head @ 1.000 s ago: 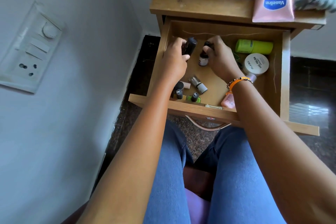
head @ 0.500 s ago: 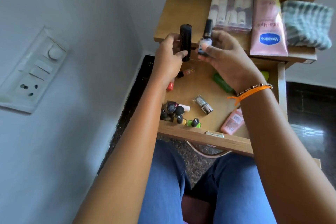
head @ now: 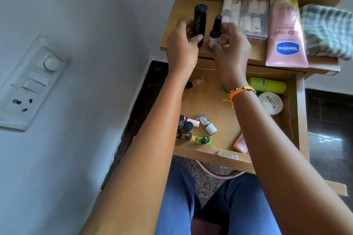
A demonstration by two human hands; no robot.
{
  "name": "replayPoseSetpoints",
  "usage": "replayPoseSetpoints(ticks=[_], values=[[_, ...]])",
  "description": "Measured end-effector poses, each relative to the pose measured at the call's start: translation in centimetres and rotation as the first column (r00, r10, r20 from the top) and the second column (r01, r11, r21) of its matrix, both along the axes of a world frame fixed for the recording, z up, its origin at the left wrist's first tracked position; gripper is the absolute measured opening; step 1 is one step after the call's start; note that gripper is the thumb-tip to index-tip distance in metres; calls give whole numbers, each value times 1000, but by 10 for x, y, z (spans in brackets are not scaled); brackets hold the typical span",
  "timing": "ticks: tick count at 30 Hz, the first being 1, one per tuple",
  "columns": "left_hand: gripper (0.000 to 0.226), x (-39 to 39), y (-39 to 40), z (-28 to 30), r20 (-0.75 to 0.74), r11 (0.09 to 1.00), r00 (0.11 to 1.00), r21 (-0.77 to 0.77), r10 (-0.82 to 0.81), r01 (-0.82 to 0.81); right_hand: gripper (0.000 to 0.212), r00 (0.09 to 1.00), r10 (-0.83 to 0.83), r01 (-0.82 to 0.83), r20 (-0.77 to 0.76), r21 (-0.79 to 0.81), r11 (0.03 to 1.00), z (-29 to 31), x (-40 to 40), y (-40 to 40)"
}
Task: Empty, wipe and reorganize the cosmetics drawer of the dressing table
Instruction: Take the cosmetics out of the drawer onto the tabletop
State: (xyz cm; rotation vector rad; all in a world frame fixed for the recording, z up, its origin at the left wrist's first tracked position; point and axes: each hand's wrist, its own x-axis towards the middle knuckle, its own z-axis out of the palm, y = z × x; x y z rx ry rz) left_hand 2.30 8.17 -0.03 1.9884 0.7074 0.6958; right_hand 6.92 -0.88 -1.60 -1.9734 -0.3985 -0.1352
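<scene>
My left hand [head: 181,47] grips a tall black tube [head: 199,23], held upright over the left end of the dressing table top [head: 177,30]. Beside it my right hand [head: 232,49] pinches a small nail polish bottle [head: 215,30] with a black cap, also upright at the table top. Below them the wooden drawer [head: 210,153] stands pulled out. In it lie several small nail polish bottles [head: 193,131] at the front left, a green tube [head: 267,85], a round white jar [head: 271,102], a pink tube [head: 240,143] and a clear lip gloss [head: 196,82].
On the table top lie a clear case of nail tips [head: 246,15], a pink Vaseline tube [head: 286,30] and a folded checked cloth [head: 328,32]. A white wall with a switch panel [head: 28,82] runs close on the left. My knees in blue jeans [head: 210,206] sit under the drawer.
Both hands lifted the black tube and the nail polish bottle out of the drawer and carried them up to the table top. The camera tilted upward.
</scene>
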Motion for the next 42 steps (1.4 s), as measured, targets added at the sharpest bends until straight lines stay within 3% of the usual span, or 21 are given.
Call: replayPoseSetpoints(ticks=[7,13,16,19,22,23,25,26,28,30,33,36,39,42], values=[[36,-2,-2,-9,-16,1000,1000,-19,-21,21,37,1000,-13,11,23,84,996,0,-3,-3],[46,-18,-6,-13,91,981,996,-192,-23,40,34,1000,-15,13,13,127,992,-3,-10,-8],[36,-32,-10,-14,82,988,996,-157,18,-5,29,1000,23,-25,17,94,995,-9,-18,-15],[20,-53,-18,-18,47,988,999,-152,27,-19,22,992,100,-93,-81,84,992,-19,-36,-29],[17,-72,-28,-27,-34,974,999,-225,-32,24,15,964,165,-192,-211,-116,974,-27,-57,-45],[17,-77,-30,-28,-78,966,995,-256,-65,43,13,930,214,-292,-300,-246,924,-29,-62,-51],[20,-85,-31,-28,-177,961,975,-266,-133,83,25,816,325,-551,-478,-471,689,-33,-70,-62],[22,-88,-31,-27,-224,964,961,-246,-163,106,33,752,361,-647,-552,-509,568,-35,-75,-67],[25,-96,-30,-24,-322,963,917,-201,-237,178,47,690,362,-714,-626,-507,484,-40,-84,-73],[26,-104,-30,-22,-448,941,828,-177,-337,287,49,729,342,-673,-593,-530,516,-48,-88,-74],[22,-113,-32,-21,-585,900,694,-173,-420,400,35,805,324,-585,-498,-569,578,-58,-90,-72],[21,-118,-41,-27,-674,905,636,-119,-375,407,33,840,246,-517,-484,-576,633,-57,-91,-71],[20,-114,-49,-32,-753,912,598,-6,-275,411,47,880,148,-419,-452,-590,690,-56,-86,-75],[29,-106,-58,-34,-790,899,562,34,-244,437,48,891,29,-264,-452,-466,844,-49,-79,-81]])
